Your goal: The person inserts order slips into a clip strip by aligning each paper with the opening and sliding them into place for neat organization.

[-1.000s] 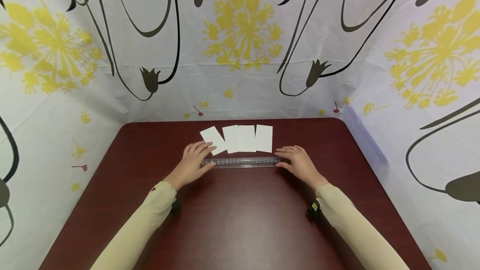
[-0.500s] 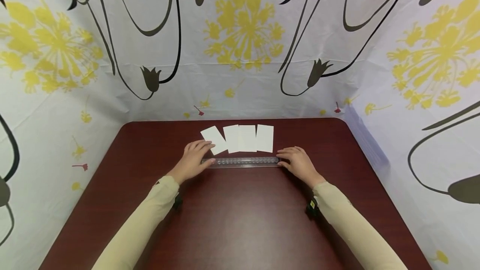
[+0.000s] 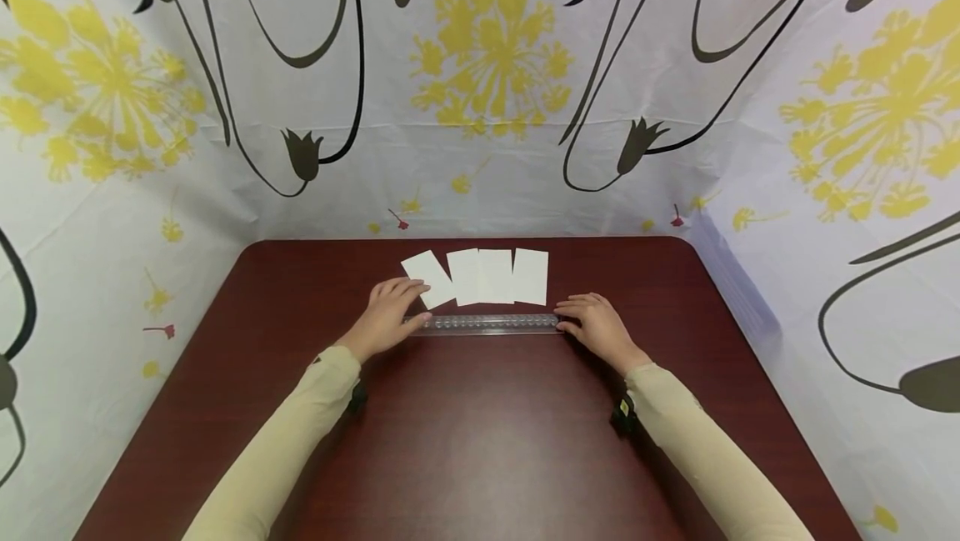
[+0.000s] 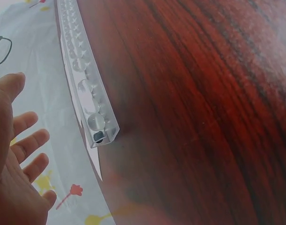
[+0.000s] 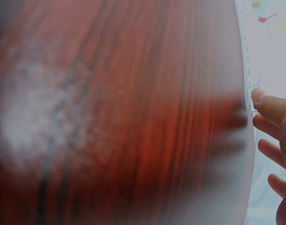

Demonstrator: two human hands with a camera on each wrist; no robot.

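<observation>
A long clear plastic channel (image 3: 491, 324), with a row of clear round pieces inside, lies crosswise on the table. My left hand (image 3: 386, 318) is at its left end, fingers spread and relaxed. In the left wrist view, that hand (image 4: 18, 164) appears apart from the channel (image 4: 82, 77), with nothing between its fingers. My right hand (image 3: 598, 328) is at the other end, thumb and forefinger beside the tip. The right wrist view shows the thumb of this hand (image 5: 278, 124) close to the channel's end; whether it touches cannot be made out.
Several white cards (image 3: 495, 277) lie in a row behind the channel, the leftmost one (image 3: 431, 274) tilted and partly under or behind my left fingers. The dark red-brown table (image 3: 480, 424) has patterned white cloth (image 3: 480, 182) around its back and sides.
The channel and cards stay in place. Both hands hold nearly the same position; only a slight shift of the view and the left forearm shows.
</observation>
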